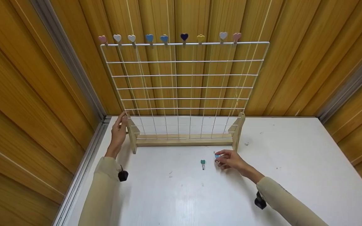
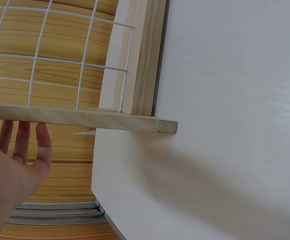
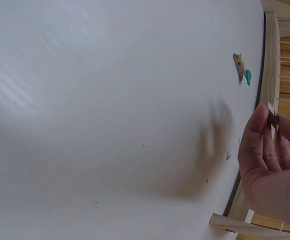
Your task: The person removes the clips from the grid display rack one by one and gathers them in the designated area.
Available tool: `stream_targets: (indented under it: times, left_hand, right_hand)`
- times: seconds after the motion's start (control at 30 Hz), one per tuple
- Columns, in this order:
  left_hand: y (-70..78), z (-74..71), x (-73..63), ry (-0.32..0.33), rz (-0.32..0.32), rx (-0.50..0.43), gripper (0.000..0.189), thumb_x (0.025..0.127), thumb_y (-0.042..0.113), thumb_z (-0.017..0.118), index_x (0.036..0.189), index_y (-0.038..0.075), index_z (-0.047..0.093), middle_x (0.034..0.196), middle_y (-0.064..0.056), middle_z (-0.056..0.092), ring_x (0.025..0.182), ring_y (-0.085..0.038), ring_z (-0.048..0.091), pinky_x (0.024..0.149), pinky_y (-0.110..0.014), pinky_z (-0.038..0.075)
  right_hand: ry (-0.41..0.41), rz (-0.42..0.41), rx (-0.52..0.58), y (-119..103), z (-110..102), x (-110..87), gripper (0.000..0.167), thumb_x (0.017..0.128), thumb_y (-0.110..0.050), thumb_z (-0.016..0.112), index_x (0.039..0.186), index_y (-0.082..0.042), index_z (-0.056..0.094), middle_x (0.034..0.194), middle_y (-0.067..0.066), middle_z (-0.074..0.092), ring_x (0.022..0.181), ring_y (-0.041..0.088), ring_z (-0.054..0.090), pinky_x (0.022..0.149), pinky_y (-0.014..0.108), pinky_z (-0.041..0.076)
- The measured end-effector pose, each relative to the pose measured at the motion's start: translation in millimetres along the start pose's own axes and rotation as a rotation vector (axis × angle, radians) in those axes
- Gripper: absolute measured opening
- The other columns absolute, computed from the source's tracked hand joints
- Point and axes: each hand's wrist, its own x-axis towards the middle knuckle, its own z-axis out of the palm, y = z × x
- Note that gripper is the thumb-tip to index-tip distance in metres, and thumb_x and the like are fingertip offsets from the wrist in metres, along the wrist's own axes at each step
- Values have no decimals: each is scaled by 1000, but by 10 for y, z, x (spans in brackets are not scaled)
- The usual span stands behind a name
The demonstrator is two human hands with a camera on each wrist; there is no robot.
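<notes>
My right hand (image 1: 231,159) pinches a small clothespin with a blue heart (image 1: 217,155) between thumb and fingers, just above the white table. Only the edge of this clothespin (image 3: 273,118) shows between the fingertips in the right wrist view. Left of it lies a clothespin with a green heart (image 1: 203,162). My left hand (image 1: 118,132) is at the left wooden upright of the stand; in the left wrist view its fingertips (image 2: 43,131) touch the board's outer side. A white wire grid (image 1: 178,87) rises from the stand.
Several heart clothespins, among them a dark blue one (image 1: 184,36) and a yellow one (image 1: 200,38), sit along the grid's top wire. A wooden crossbar (image 1: 184,142) joins the uprights. Wood-panelled walls (image 1: 297,69) stand behind and at both sides of the white table (image 1: 294,150).
</notes>
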Motion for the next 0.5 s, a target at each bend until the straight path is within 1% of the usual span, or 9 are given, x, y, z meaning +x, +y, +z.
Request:
stream_targets:
  times: [0.1,0.23,0.37,0.5]
  left_hand:
    - [-16,-10,5,9,-5,0,58,111,48,32,164,26,23,165,-15,32,144,-35,40,114,-57,41]
    - [-19,-26,4,12,-14,-2,59,110,50,32,164,26,24,167,-12,30,144,-34,40,114,-56,42]
    - [-9,-19,5,9,-12,-1,60,111,51,31,165,25,23,167,-12,30,144,-34,40,115,-56,41]
    - [1,1,8,0,-12,-3,60,111,49,31,165,25,23,168,-12,28,146,-35,38,116,-57,39]
  right_hand:
    - [-10,-7,-38,59,55,-7,37,101,-5,63,129,17,55,103,22,75,79,10,70,72,26,61]
    - [-17,-54,-102,118,115,-5,31,100,-4,63,124,16,59,99,26,74,79,15,73,71,28,62]
    - [-8,-87,-95,162,142,5,28,100,-3,62,120,17,61,98,31,73,80,17,74,70,27,62]
    - [15,-86,-71,196,163,29,27,100,-2,63,119,18,62,98,31,73,79,14,73,70,24,62]
